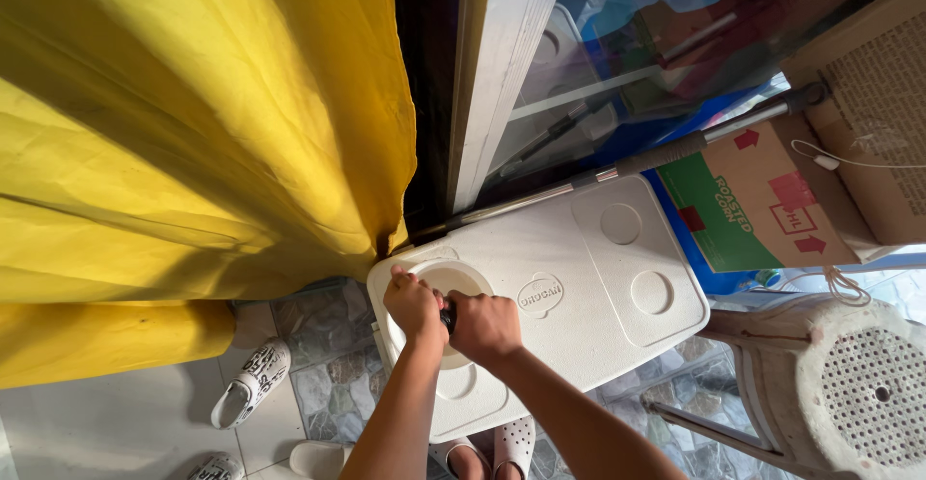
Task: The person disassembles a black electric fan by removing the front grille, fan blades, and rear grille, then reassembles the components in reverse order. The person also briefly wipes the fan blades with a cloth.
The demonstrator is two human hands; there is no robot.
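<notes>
Left hand: we see it fisted round a small dark object.
Right hand: fingers curled shut on that object, above the white plastic cooler lid.

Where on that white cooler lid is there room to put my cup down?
The white plastic cooler lid is bare on the panel with two round cup hollows, beside the green-and-brown cardboard box. It is crowded at the yellow curtain end, where the left hand and right hand meet.
</notes>
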